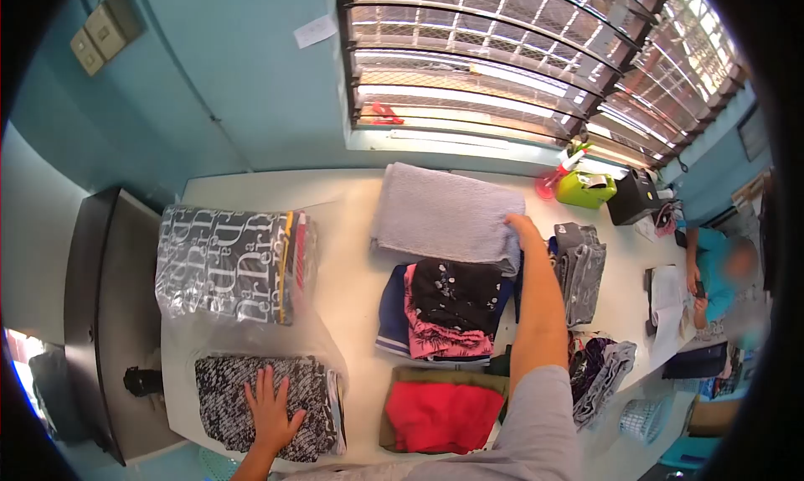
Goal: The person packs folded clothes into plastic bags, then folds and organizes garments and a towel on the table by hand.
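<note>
My left hand (274,410) lies flat with spread fingers on a folded stack of black-and-white patterned cloth (219,397). At the far middle of the table, my right hand (523,228) is closed on the right edge of a folded grey towel (448,209); its fingertips are partly hidden. Just below the towel sits a pile with a black and pink floral garment (456,301) on top of dark blue cloth (391,313). Nearer to me is a red folded garment (444,416) on olive cloth (400,379).
A plastic-wrapped stack of lettered cloth (226,259) is at the left on the white table (347,288). Grey folded clothes (579,271) and a loose pile (603,376) lie right of my arm. A green container (586,189) and red spray bottle (548,183) stand behind. A person (716,271) is at the right.
</note>
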Demonstrator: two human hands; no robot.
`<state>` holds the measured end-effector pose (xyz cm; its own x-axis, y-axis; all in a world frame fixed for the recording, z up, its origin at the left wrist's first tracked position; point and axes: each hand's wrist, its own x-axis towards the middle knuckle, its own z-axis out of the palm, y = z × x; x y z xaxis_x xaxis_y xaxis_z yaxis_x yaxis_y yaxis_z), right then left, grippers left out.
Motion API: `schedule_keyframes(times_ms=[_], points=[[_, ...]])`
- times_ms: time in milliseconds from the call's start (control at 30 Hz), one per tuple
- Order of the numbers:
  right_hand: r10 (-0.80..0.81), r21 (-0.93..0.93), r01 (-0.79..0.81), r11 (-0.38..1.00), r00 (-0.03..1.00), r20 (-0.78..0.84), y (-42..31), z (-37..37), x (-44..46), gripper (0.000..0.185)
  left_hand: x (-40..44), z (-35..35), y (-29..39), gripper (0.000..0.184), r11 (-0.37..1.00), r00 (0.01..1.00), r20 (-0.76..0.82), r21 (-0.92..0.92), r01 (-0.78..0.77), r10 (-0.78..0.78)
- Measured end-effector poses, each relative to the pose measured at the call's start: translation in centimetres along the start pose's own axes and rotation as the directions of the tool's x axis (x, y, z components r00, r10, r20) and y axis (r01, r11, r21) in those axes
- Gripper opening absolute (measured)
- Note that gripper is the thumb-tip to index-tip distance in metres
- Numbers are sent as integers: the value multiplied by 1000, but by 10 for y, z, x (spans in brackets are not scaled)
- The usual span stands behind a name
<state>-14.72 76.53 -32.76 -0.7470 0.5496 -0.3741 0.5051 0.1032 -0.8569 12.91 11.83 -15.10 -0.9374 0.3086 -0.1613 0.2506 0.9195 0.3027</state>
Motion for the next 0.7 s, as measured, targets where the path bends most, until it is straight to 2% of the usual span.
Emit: schedule_keyframes(times_ms=[67,133,267,367,400,433,467,500,533,600,700], points=[[50,157,-55,986,998,37,-22,2,-24,33,-1,-1,1,65,1000,1000,6,-13,10,-10],[176,330,-220,918,972,159,-69,-5,-71,44,-1,1,0,66,1000,1000,-8,-4,-5,5],[138,560,-287,777,946,293,-95,-21,-84,60,2,5,-2,65,999,999,-34,30,-19,20],[130,286,-218,933,946,297,-97,-16,-106,56,2,5,-2,65,999,999,-41,49,-17,19],[54,258,-148,955,939,339,-103,-13,-120,53,2,2,0,65,999,1000,-27,40,-4,5],[5,313,-120,942,938,346,-98,-10,-117,50,1,2,1,66,1000,1000,-29,32,1,0],[-112,364,20,931,966,235,-107,-4,-122,48,1,2,1,66,1000,999,-45,24,-5,6],[-143,376,67,924,974,177,-122,0,-133,51,-1,2,1,67,999,999,-50,39,-3,5],[-255,377,181,909,954,156,-140,1,-143,57,0,3,0,67,998,998,-64,54,-13,17],[-340,317,275,908,925,169,-188,0,-171,62,-4,5,-1,68,998,997,-78,55,-16,21],[-470,68,465,883,867,165,-269,-6,-229,68,-6,1,-2,65,999,992,-118,8,-43,44]])
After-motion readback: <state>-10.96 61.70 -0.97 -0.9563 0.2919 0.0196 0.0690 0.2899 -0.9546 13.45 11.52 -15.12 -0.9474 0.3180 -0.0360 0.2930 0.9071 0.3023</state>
